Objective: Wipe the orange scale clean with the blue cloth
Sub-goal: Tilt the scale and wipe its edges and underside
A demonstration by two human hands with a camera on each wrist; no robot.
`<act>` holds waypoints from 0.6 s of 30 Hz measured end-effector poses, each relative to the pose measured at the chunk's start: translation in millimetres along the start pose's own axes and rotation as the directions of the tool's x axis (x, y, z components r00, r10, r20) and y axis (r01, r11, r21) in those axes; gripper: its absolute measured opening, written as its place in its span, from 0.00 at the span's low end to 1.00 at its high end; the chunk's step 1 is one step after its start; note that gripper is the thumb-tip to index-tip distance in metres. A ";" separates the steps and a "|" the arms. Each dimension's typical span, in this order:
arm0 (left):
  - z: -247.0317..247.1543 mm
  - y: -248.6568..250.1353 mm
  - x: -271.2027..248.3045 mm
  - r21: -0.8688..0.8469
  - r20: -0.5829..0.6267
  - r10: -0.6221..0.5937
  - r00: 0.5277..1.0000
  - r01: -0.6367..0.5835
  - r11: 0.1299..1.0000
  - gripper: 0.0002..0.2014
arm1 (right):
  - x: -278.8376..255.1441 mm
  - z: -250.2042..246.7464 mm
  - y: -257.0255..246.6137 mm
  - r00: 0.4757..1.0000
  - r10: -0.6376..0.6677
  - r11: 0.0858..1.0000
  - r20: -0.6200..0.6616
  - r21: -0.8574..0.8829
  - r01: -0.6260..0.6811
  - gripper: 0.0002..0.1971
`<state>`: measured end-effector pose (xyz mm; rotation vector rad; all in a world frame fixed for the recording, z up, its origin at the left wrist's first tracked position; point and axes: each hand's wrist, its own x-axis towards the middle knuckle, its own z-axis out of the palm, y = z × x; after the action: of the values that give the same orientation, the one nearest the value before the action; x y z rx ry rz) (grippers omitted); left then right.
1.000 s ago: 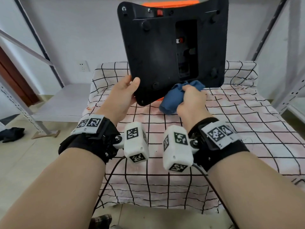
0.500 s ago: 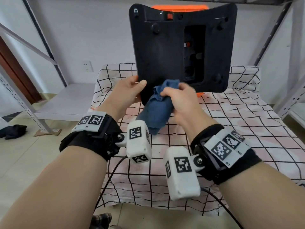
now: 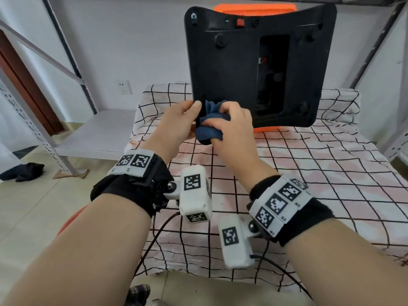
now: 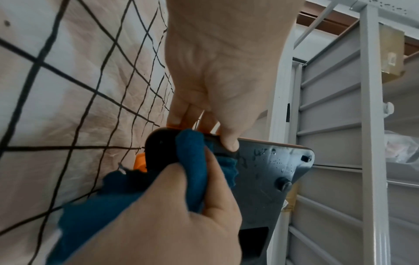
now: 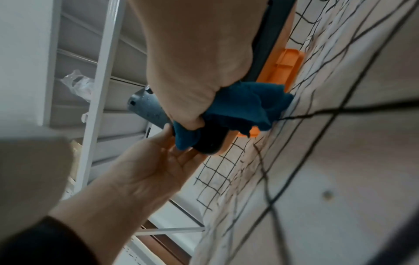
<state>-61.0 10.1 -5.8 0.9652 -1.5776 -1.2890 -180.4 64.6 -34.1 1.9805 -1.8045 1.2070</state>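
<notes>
The orange scale [image 3: 231, 69] stands on edge on the table, its black underside towards me and orange showing only along its top and bottom edges. My left hand [image 3: 187, 113] grips its lower left corner, thumb on the black side and fingers behind. My right hand [image 3: 227, 115] holds the bunched blue cloth [image 3: 209, 131] and presses it on that same corner, right beside the left thumb. In the left wrist view the cloth [image 4: 192, 161] wraps over the scale's [image 4: 267, 170] rounded corner, and droplets dot the black surface. In the right wrist view the cloth [image 5: 244, 107] hangs below my fist.
A checked sheet [image 3: 309, 173] covers the table. Grey metal shelving posts [image 3: 66, 62] stand at the left and the right, with a low white shelf [image 3: 99, 133] at the left. A dark rag [image 3: 22, 172] lies on the floor.
My right hand has carried the blue cloth from the middle of the underside's bottom edge leftwards to the lower left corner, next to the left thumb. The left hand keeps its grip.
</notes>
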 end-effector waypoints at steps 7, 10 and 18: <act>1.4 2.6 0.8 0.014 -0.038 -0.005 0.999 0.005 1.000 0.13 | -14.8 -0.8 6.0 0.989 -0.072 0.930 0.131 -0.349 0.114 0.14; 1.8 2.9 -0.2 0.001 -0.035 -0.002 0.999 0.003 1.000 0.14 | -15.4 -9.2 9.3 0.959 0.017 0.986 0.283 -0.164 0.031 0.17; 4.3 1.0 -2.9 0.039 -0.050 0.014 0.999 -0.012 0.999 0.15 | -9.5 -25.6 69.8 0.943 0.270 0.961 0.193 -0.120 -0.251 0.16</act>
<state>-64.1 14.4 -5.6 1.0021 -1.5725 -1.2194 -253.4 71.6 -49.3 1.9226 -2.2429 0.9873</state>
